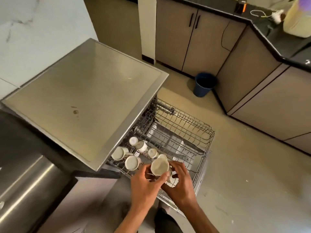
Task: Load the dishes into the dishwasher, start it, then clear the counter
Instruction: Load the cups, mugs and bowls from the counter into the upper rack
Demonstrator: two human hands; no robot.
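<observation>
Both hands down at the pulled-out rack (193, 130) of the dishwasher (87, 98), and they meet on one pale mug (159, 166), held upturned with its base facing up. The left hand (146, 185) has fingers and thumb curled round the mug's near side, a closed grip on it; the right hand (178, 182) curls in from the other side, fingers wrapped about the mug's lower part and something white beneath it, though exactly what that is, I cannot tell. The mug sits over the rack's near corner, just above the wires. Away from the grip, up and to the left, the dishwasher's broad steel top fills the middle of the view, with a small dark stain on it. Far beyond the grip to the right runs a black surface (286, 39) over grey-brown cabinets (202, 39), carrying a large pale bag (297, 19) and a coiled cable (258, 13). A blue bucket (204, 84) stands on the floor (244, 165) beyond the rack. Just left of the grip, five more mugs (132, 163) stand upturned in the rack, close together, the nearest almost touching the left hand's knuckles.
</observation>
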